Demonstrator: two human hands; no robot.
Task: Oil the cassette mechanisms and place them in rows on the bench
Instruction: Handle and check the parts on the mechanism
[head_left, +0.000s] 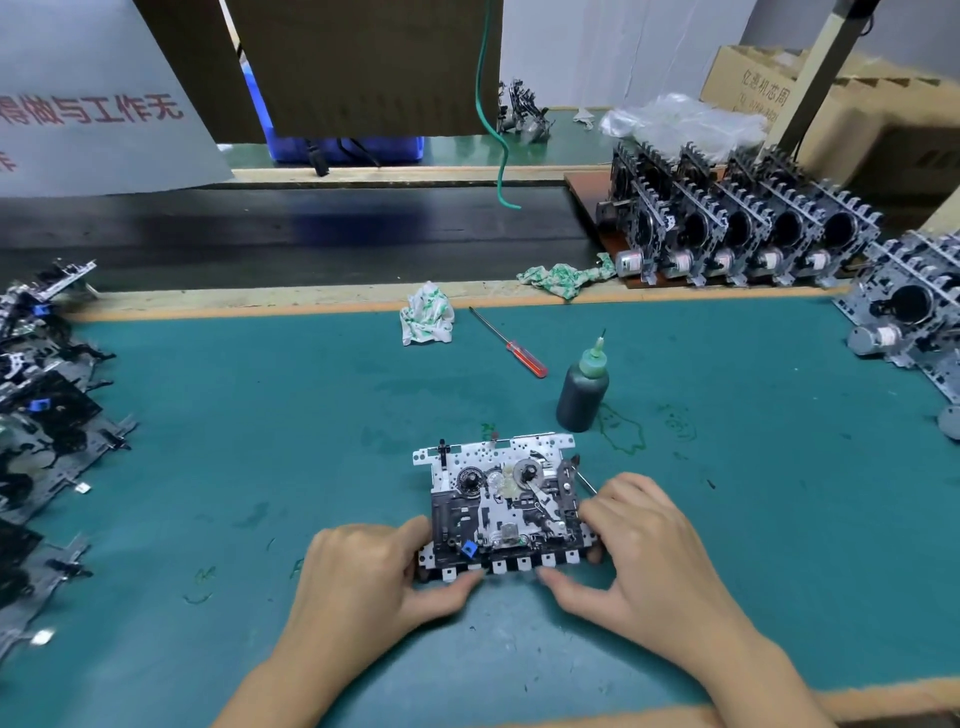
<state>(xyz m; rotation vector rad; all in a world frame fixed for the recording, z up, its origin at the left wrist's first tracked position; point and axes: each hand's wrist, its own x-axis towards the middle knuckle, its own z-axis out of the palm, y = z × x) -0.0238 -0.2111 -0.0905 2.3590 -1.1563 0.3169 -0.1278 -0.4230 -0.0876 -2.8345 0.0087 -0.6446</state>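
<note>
Presently: one cassette mechanism (501, 506), flat on the green table (260, 415), left hand (363, 571) and right hand (644, 545) clamped on its near corners. Oil bottle (583, 387) just beyond, untouched. Advice: steady one-handed, oil the pivots sparingly.

— What lies on the desk (260, 415) beyond the work?
— A red-handled screwdriver (511, 345); a crumpled rag (427, 321) just left of it; a second rag (563, 275) at the far edge.
— And behind?
— A blue bin (343, 148); a dangling green cable (493, 119); a cardboard box (852, 119).
</note>
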